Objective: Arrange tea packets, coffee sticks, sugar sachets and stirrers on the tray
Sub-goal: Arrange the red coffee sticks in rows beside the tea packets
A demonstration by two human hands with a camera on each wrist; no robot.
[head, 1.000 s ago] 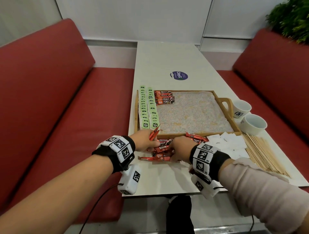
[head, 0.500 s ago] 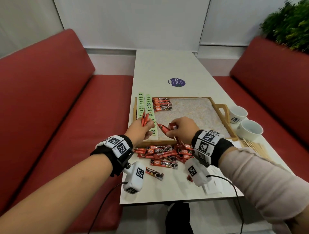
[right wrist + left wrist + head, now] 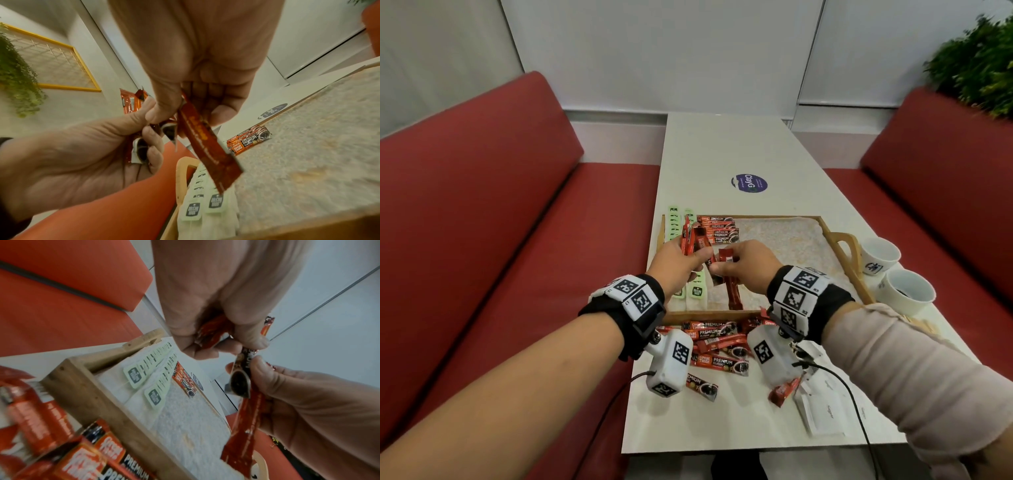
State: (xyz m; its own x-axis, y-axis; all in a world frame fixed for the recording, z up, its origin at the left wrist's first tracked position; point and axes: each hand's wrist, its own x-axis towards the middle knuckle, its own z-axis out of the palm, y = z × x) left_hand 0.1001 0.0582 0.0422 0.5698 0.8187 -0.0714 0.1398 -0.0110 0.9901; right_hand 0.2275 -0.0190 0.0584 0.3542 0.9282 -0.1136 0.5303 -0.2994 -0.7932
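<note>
Above the left half of the wooden tray (image 3: 715, 314), my left hand (image 3: 698, 257) grips a bundle of red coffee sticks (image 3: 690, 236) standing upright. My right hand (image 3: 722, 265) is close beside it and pinches a single coffee stick (image 3: 732, 287) by its top end, so the stick hangs down over the tray. The left wrist view shows the left hand's bundle (image 3: 211, 332) and the hanging stick (image 3: 246, 418). Two columns of green tea packets (image 3: 674, 219) lie along the tray's left side. A short stack of coffee sticks (image 3: 719, 228) lies at its far end.
Loose coffee sticks (image 3: 717, 334) are piled on the table just in front of the tray. White sugar sachets (image 3: 822, 411) lie near the front right, and the stirrers (image 3: 923, 324) are mostly hidden behind my right sleeve. Two white cups (image 3: 880, 255) stand right of the tray. Red benches flank the table.
Both hands have lifted from the loose pile on the table to above the tray's left half. The left hand brought its sticks along and the right hand brought one stick.
</note>
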